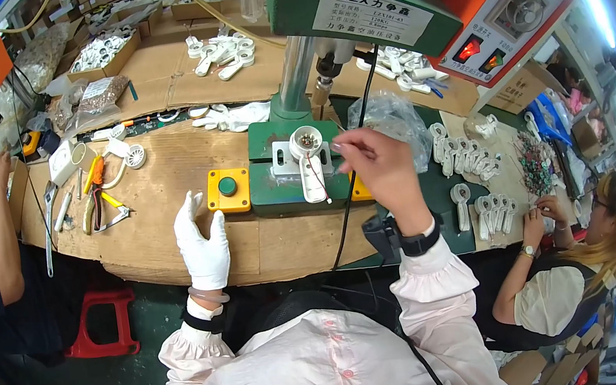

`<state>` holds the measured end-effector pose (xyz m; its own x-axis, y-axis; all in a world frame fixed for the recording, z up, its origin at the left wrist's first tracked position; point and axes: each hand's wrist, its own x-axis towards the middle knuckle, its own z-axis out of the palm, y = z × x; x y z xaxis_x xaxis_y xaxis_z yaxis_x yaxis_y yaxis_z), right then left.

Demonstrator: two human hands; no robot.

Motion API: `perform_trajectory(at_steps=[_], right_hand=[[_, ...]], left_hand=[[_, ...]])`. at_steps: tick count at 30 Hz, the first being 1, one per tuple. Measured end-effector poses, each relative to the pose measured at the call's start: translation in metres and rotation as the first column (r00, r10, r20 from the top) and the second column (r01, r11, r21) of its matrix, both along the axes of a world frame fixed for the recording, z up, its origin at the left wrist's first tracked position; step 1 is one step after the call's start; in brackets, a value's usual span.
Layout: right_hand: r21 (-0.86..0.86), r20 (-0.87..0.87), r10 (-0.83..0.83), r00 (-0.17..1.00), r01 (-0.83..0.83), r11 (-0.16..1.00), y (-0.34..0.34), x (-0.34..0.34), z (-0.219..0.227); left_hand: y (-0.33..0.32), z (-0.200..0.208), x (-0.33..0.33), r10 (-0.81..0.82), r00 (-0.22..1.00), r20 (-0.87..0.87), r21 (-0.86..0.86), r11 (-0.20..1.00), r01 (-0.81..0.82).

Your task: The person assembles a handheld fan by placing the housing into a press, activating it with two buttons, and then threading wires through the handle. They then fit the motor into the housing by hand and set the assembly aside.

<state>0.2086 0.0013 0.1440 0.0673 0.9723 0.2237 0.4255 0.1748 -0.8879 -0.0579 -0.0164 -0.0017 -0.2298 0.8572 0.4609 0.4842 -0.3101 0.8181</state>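
Observation:
A white plastic part (pixel 313 178) with a round cup and a flat handle lies on a metal fixture plate (pixel 285 166) on the green press base (pixel 265 196). Small metal pieces and a thin red wire show in its cup. My bare right hand (pixel 382 170) is just right of the cup, fingers curled and tips drawn together; whatever they pinch is too small to make out. My left hand (pixel 202 243), in a white glove, hovers with thumb and fingers apart, holding nothing. It is nearest to a yellow button box (pixel 228 191) with a green button.
Overhead are the green press head (pixel 361 8) and an orange control box (pixel 502 7). A black cable (pixel 366 97) hangs beside my right hand. Pliers (pixel 98 192) lie left, several white parts (pixel 468 154) right. Co-workers sit on both sides; a red stool (pixel 102 324) stands below.

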Motion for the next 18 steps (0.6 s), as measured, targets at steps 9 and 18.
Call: perform_trajectory(at_steps=[9,18], right_hand=[[0.388,0.491,-0.136,0.86,-0.076,0.918,0.045,-0.031,-0.031],[0.375,0.529,-0.146,0.836,-0.076,0.924,0.05,-0.034,-0.036]], left_hand=[[0.002,-0.002,-0.014,-0.014,0.999,-0.043,0.023,1.0,0.015],[0.005,-0.004,-0.017,-0.005,1.0,-0.029,0.041,0.999,0.006]])
